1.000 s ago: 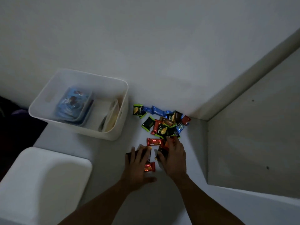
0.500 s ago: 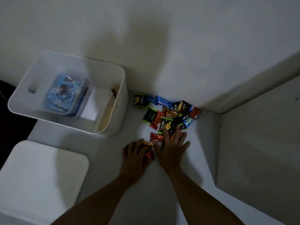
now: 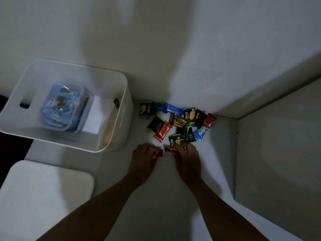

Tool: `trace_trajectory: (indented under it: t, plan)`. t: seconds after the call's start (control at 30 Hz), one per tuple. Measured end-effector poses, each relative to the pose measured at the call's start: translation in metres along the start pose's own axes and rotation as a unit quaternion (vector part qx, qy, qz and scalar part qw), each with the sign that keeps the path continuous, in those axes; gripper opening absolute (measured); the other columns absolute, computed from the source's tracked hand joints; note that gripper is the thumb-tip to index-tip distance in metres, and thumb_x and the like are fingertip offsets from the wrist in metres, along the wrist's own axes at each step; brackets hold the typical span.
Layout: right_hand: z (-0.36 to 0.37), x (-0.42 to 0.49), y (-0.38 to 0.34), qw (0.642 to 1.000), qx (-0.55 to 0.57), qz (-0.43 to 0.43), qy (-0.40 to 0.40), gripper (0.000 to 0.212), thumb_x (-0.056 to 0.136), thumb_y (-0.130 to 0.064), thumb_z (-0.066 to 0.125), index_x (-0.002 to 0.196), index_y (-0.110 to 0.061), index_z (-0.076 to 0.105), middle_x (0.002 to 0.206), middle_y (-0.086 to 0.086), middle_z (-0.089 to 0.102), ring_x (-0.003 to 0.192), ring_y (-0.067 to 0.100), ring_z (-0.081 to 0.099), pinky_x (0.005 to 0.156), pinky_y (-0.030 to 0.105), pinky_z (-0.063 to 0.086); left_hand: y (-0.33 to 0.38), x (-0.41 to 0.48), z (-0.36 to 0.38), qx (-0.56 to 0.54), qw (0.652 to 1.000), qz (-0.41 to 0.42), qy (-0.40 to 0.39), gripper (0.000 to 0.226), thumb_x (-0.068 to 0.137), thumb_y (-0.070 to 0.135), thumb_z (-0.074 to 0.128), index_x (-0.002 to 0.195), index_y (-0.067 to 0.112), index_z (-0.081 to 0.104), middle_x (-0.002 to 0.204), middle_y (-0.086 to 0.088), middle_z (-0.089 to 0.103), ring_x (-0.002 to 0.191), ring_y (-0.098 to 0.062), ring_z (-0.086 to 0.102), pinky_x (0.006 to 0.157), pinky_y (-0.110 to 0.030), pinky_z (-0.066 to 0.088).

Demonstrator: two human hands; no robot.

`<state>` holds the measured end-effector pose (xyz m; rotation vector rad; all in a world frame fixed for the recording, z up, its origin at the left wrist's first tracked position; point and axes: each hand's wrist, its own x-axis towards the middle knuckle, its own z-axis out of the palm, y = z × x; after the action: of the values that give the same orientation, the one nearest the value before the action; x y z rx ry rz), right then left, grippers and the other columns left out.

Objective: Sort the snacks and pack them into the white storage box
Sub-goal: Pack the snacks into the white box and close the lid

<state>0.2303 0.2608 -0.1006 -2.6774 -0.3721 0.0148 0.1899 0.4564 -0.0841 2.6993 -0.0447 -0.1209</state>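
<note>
head view: i read the left hand (image 3: 144,158) as curled down over a red snack (image 3: 157,153), whose end pokes out beside the knuckles. the right hand (image 3: 188,159) pinches a second red snack (image 3: 171,149) at its fingertips. the two snacks lie nearly end to end with a small gap between them, long axes roughly across the picture. the white box (image 3: 125,101) sits up and to the left of both hands. the left hand is nearer to it, so i judge the carry goes that way. the loose pile (image 3: 177,122) lies just beyond the right hand, against the wall. a clear tub (image 3: 66,108) of blue packets stands in the box. the light is dim: i cannot tell how many fingers wrap each snack, nor what leans along the box's right wall.
</note>
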Motion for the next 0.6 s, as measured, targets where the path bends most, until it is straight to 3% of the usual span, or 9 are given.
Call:
trace_trajectory:
  t: [0.1, 0.2, 0.33, 0.47, 0.53, 0.6]
  plan:
    - [-0.001, -0.005, 0.008, 1.000, 0.010, -0.013, 0.006, 0.024, 0.092, -0.029, 0.058, 0.112, -0.018, 0.067, 0.105, 0.011, 0.063, 0.092, 0.028, 0.060, 0.074, 0.034, 0.052, 0.007, 0.017, -0.008, -0.095, 0.995, -0.023, 0.010, 0.039, 0.088, 0.038, 0.045, 0.107, 0.007, 0.061, 0.115, -0.012, 0.056, 0.101, -0.026, 0.055, 0.084, -0.035, 0.049]
    - [-0.004, -0.010, 0.010, 1.000, 0.022, -0.004, 0.014, 0.024, 0.090, -0.026, 0.066, 0.113, -0.019, 0.067, 0.113, 0.011, 0.063, 0.100, 0.027, 0.059, 0.082, 0.035, 0.052, 0.015, 0.038, -0.010, -0.131, 0.990, -0.010, 0.047, 0.024, 0.085, 0.021, 0.060, 0.106, 0.009, 0.058, 0.129, -0.012, 0.049, 0.107, -0.030, 0.056, 0.081, -0.038, 0.052]
    - [-0.003, -0.012, 0.011, 0.999, 0.024, -0.008, 0.021, 0.025, 0.091, -0.029, 0.062, 0.114, -0.020, 0.066, 0.120, 0.009, 0.062, 0.106, 0.026, 0.057, 0.087, 0.037, 0.051, 0.022, 0.061, 0.000, 0.035, 0.999, 0.019, -0.022, 0.039, 0.083, 0.022, 0.066, 0.120, 0.013, 0.057, 0.157, -0.012, 0.028, 0.121, -0.036, 0.049, 0.077, -0.043, 0.053]
    - [-0.001, -0.012, 0.013, 0.999, 0.037, 0.005, 0.010, 0.025, 0.092, -0.031, 0.062, 0.113, -0.019, 0.068, 0.121, 0.006, 0.062, 0.107, 0.025, 0.058, 0.088, 0.036, 0.051, 0.024, 0.064, 0.007, 0.078, 0.996, 0.012, -0.030, 0.042, 0.085, 0.025, 0.065, 0.126, 0.017, 0.058, 0.141, -0.002, 0.051, 0.110, -0.033, 0.053, 0.071, -0.042, 0.051]
    - [-0.002, -0.012, 0.012, 0.999, 0.042, 0.012, 0.012, 0.031, 0.093, -0.037, 0.054, 0.112, -0.018, 0.068, 0.118, 0.006, 0.064, 0.105, 0.023, 0.059, 0.086, 0.034, 0.052, 0.023, 0.060, 0.010, 0.081, 0.997, 0.013, 0.000, 0.029, 0.087, 0.028, 0.058, 0.114, 0.019, 0.064, 0.125, 0.001, 0.060, 0.101, -0.029, 0.056, 0.067, -0.038, 0.048]
    - [-0.003, -0.011, 0.011, 0.998, 0.050, 0.017, 0.019, 0.036, 0.093, -0.040, 0.050, 0.111, -0.015, 0.069, 0.115, 0.008, 0.065, 0.101, 0.023, 0.061, 0.081, 0.033, 0.054, 0.023, 0.054, 0.012, 0.075, 0.997, 0.005, 0.013, 0.031, 0.089, 0.031, 0.045, 0.106, 0.018, 0.067, 0.115, 0.001, 0.064, 0.097, -0.028, 0.058, 0.066, -0.037, 0.047]
